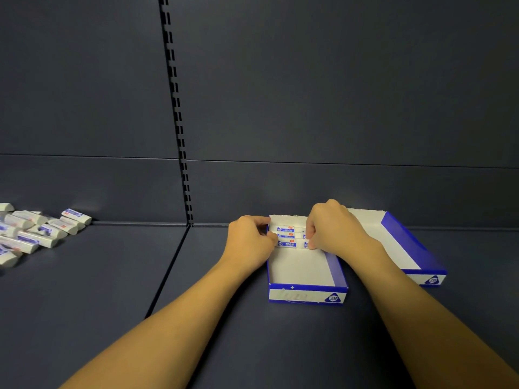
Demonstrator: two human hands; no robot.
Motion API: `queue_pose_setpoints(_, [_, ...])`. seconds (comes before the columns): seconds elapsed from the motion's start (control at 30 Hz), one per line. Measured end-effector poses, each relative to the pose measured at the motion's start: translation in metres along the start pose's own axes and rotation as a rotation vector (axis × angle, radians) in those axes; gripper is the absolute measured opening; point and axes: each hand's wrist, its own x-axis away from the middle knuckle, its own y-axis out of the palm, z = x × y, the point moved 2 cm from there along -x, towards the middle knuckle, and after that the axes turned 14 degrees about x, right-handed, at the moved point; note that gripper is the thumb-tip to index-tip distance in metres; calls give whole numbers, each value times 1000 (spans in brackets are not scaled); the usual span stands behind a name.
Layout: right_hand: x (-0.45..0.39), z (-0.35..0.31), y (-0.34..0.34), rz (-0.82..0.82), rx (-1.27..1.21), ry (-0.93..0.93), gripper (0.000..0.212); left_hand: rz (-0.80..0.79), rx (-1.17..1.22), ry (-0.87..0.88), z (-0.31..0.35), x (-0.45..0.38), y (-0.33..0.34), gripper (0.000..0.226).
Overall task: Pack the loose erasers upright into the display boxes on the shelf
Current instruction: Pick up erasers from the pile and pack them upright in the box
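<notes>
A blue-and-white display box (306, 294) stands on the dark shelf, right of centre. At its far end three rows of white erasers with blue labels (287, 237) stand upright. My left hand (250, 242) curls round the box's far left corner and touches the left ends of the erasers. From the right, my right hand (334, 228) reaches in, its fingertips pinching the right end of the front eraser row. A second, empty display box (415, 256) lies just to the right, partly behind my right forearm. Several loose erasers (36, 234) lie in a heap at the far left.
The shelf's dark back panel (309, 108) rises right behind the boxes. A slotted upright (179, 122) divides it, and a seam (168, 270) runs forward across the shelf between the heap and the boxes.
</notes>
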Motion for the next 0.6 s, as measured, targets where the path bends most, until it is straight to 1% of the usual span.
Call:
queue_pose_setpoints(0.13, [-2, 1, 3, 5, -36, 0, 27, 17, 12, -2, 2, 3, 1, 38])
queue_pose_setpoints(0.27, [-1, 15, -10, -64, -181, -41, 9, -13, 11, -25, 7, 6, -4, 31])
queue_pose_setpoints(0.3, [0, 20, -17, -67, -237, -49, 9, -12, 10, -31, 11, 6, -7, 29])
queue_pose_setpoints(0.33, [1, 26, -25, -48, -289, -44, 14, 3, 6, -38, 16, 5, -13, 28])
queue_pose_setpoints(0.37, [1, 31, -33, -6, -332, -33, 18, 30, -8, -40, 22, 4, -19, 29])
queue_pose_setpoints(0.47, [-4, 36, -59, 112, -363, -2, 20, 86, -160, -20, 40, -3, -47, 28])
queue_pose_setpoints(0.53, [-5, 27, -75, 130, -333, -29, 15, 64, -314, -33, 46, -8, -70, 27])
queue_pose_setpoints(0.6, [-4, 13, -87, 122, -265, -75, 22, 39, -481, -49, 48, -9, -95, 24])
